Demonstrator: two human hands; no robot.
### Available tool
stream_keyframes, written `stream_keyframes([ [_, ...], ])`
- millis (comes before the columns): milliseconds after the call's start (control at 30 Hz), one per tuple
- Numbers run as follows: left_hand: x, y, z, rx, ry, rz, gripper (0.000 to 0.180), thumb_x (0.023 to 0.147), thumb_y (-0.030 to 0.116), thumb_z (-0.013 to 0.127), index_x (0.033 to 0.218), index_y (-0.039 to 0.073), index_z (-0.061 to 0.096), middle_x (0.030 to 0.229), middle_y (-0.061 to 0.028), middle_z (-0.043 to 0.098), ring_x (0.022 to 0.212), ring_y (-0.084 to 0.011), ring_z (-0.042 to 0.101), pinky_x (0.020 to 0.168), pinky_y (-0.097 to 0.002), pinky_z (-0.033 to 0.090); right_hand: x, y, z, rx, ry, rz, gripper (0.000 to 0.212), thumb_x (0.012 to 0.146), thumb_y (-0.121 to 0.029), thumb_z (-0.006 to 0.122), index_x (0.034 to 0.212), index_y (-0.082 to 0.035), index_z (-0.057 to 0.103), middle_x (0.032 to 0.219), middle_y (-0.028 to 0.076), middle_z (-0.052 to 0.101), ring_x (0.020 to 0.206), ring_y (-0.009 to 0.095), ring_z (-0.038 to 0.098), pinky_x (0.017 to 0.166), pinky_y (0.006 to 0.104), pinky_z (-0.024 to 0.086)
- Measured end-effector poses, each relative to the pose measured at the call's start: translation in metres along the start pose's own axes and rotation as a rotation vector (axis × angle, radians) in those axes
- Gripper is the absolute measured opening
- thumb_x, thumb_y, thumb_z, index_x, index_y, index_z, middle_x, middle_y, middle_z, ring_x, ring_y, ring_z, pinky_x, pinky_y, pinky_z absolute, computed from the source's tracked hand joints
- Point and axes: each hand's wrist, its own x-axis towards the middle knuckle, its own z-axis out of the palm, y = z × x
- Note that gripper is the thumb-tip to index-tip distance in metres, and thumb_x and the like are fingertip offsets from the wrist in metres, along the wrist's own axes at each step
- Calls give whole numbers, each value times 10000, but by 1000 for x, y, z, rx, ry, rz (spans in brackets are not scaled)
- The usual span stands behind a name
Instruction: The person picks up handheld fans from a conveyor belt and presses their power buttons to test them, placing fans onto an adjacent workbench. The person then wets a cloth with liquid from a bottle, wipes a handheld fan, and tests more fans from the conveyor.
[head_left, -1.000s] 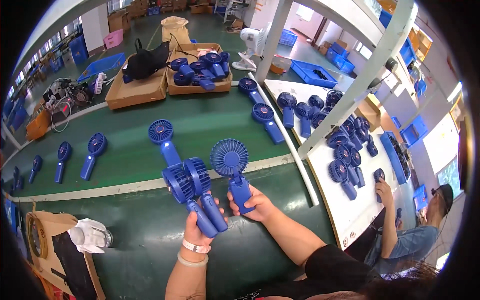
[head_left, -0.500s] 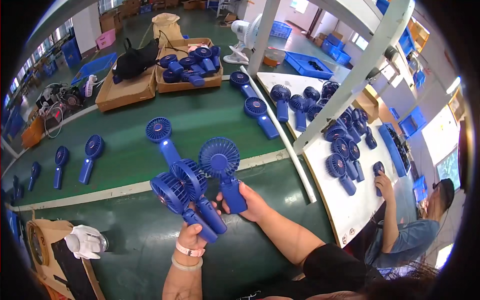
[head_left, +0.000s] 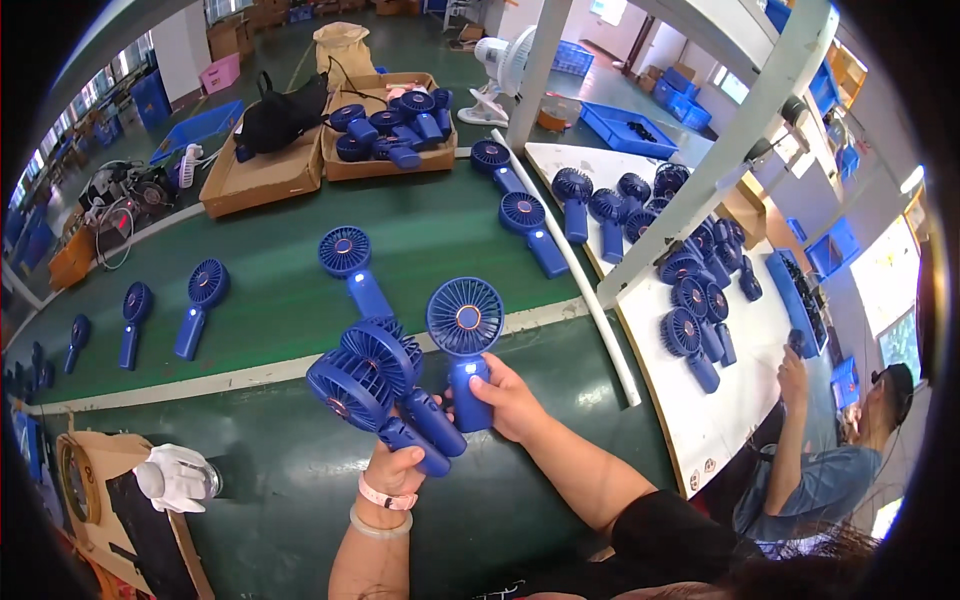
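My left hand (head_left: 394, 470) is closed round the handles of two blue handheld fans, a nearer fan (head_left: 348, 390) and one behind it (head_left: 384, 355), held side by side and tilted. Upright in my right hand (head_left: 512, 402) is another blue handheld fan (head_left: 466, 316), its grille facing me and a small light glowing on the handle. My right thumb lies on the front of that handle. The left fingers are partly hidden by the fans. Just beyond, a fan (head_left: 345, 252) lies on the green belt (head_left: 270, 225).
More fans (head_left: 206, 285) lie along the belt. Cardboard trays (head_left: 262, 190) stand beyond it, one filled with fans. A white tube (head_left: 590, 300) and a post (head_left: 690, 190) border the white table (head_left: 650, 370) of fans, where a co-worker (head_left: 820, 480) holds one. A gloved jar (head_left: 178, 478) stands left.
The fan in my right hand has turned from its back to its front, and its light now shows. The co-worker has lifted a fan off the white table. The view has shifted slightly.
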Motion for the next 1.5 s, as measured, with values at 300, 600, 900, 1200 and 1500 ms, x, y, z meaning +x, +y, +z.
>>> stream_keyframes([
  [300,0,-1,3,65,16,-23,792,604,55,721,1284,132,322,1142,-107,462,1042,-298,525,891,-495,445,1,6,-8,-282,-5,-139,367,822,-20,549,1171,-25,437,993,82,591,916,147,577,832,301,463],
  [600,2,-1,2,76,51,35,777,580,79,758,1249,81,363,1124,-107,479,1061,-280,508,939,-427,421,3,5,-11,-273,15,-136,373,800,10,548,1161,-15,457,1036,105,595,952,176,586,866,322,458],
  [900,2,0,3,88,77,63,826,568,84,750,1287,68,344,1216,-112,455,1143,-289,456,990,-436,371,2,6,-6,-236,16,-109,369,808,2,557,1161,-15,450,1019,72,583,907,137,575,835,293,462],
  [1200,0,1,0,-18,-11,32,801,577,140,716,1280,33,348,1194,-114,477,1104,-271,483,959,-385,391,-7,12,2,-857,20,-252,402,845,-93,565,1211,15,437,1086,85,528,889,130,540,783,255,438],
  [1500,1,1,2,-26,63,0,658,545,356,715,1047,46,423,997,-76,527,946,-219,535,866,-333,442,-19,13,18,-1234,-89,-656,403,797,-71,569,1190,-13,501,1041,133,438,926,260,477,809,333,411],
])
